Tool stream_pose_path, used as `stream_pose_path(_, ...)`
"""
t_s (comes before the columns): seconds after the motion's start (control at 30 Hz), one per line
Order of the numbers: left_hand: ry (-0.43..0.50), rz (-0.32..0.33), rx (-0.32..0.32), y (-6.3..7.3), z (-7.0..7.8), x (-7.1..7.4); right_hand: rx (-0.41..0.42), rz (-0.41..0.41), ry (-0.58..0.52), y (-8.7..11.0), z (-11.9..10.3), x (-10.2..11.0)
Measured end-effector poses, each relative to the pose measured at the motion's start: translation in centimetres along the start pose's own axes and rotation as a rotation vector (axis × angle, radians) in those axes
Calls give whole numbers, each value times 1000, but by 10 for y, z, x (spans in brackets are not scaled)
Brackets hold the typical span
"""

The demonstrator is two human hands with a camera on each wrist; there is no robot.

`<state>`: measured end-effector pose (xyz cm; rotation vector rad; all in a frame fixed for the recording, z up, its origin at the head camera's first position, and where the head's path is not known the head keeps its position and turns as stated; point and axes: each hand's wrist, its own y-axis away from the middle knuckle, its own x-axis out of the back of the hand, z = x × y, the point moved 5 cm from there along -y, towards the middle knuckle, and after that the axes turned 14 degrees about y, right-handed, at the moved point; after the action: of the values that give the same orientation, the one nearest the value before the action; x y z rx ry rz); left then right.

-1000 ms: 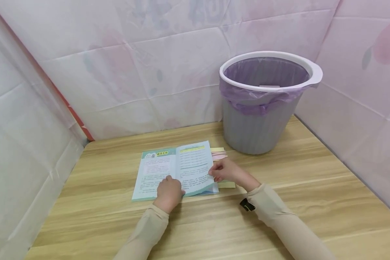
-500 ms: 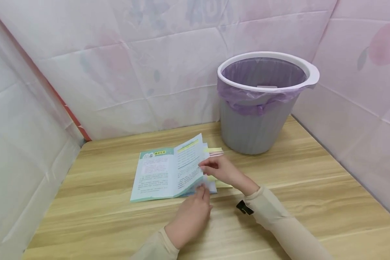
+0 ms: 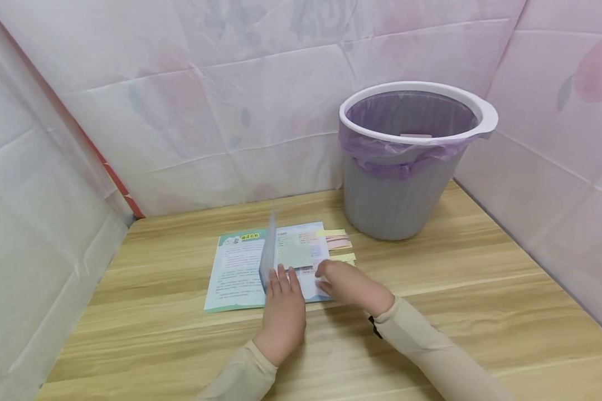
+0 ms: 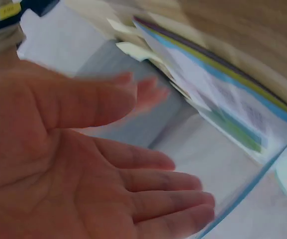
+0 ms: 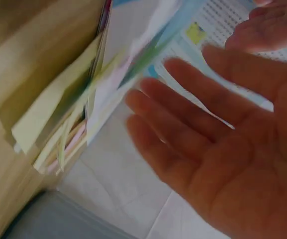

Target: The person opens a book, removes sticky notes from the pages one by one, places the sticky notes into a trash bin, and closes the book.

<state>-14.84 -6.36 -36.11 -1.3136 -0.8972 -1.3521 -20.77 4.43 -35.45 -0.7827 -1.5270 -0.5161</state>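
An open booklet (image 3: 236,278) with a green-edged left page lies on the table. One of its pages (image 3: 268,253) stands nearly upright near the fold. My left hand (image 3: 284,312) has straight fingers at the foot of that page; in the left wrist view the palm faces the raised sheet. A pale green sticky note (image 3: 296,255) lies on the right-hand page. My right hand (image 3: 356,287) is over the booklet's lower right edge, its fingers loosely bent and holding nothing in the right wrist view. Yellow sticky tabs (image 3: 331,233) and a pink tab (image 3: 338,243) stick out at the right.
A grey trash bin (image 3: 393,200) with a white rim and a purple liner (image 3: 406,161) stands at the back right of the wooden table (image 3: 180,356). Pale patterned cloth walls (image 3: 190,128) enclose the back and both sides.
The page that my right hand pinched has swung left and up, baring the page with the green note. My right hand has let go of it; my left hand has moved to the raised page.
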Motion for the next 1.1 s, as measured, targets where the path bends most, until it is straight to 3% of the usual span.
stream_pose_path(0.13,30,-57,64,-3,-11,2,32,-115,-19,0,-2,-14)
stream_pose_path(0.23,29,-89,94,-5,-19,1,25,-150,-37,-1,-3,-17)
stream_pose_path(0.5,143,-152,166,-16,-42,-10,51,-153,3,-3,-5,-17)
stream_pose_path(0.7,226,-167,149,-25,-53,-15,7,-162,-1,0,-4,-14)
stream_pose_path(0.87,242,-236,175,-29,-57,-20,-21,-139,5,-3,1,-12)
stream_pose_path(1.0,225,-263,193,-31,-56,-21,-58,-36,147,-20,9,-7)
stream_pose_path(1.1,207,-260,195,-31,-55,-20,-22,37,353,-38,7,-8)
